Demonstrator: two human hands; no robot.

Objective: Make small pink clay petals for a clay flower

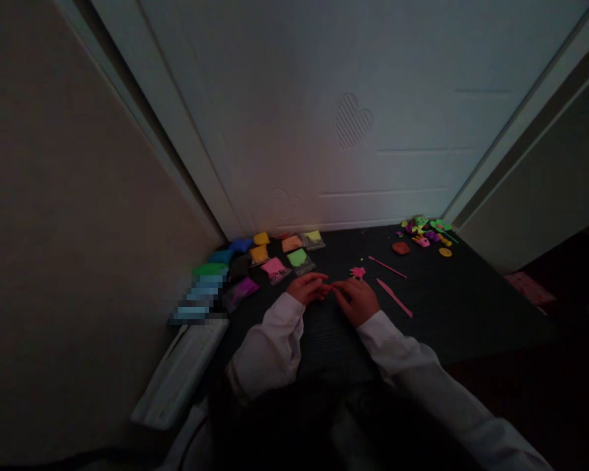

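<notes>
My left hand point(309, 288) and my right hand point(357, 301) meet above the dark table point(324, 340), their fingertips almost together. Both are closed, with fingers curled and pinched; whatever lies between the fingertips is too small and dim to make out. Just behind my right hand sits a small bumpy pink clay piece point(358, 272). To the right lie a thin pink modelling stick point(387, 267) and a broader pink modelling knife point(395, 298). Nearest my left hand are a bag of pink clay point(274, 269) and a bag of light green clay point(300, 260).
More clay bags, such as the purple one point(243, 291), cluster on the left beside a long white case point(181, 369). At the back right are a reddish-brown lump point(400, 248), a yellow disc point(445, 252) and colourful small clay figures point(425, 229). A white panel point(294, 131) rises behind.
</notes>
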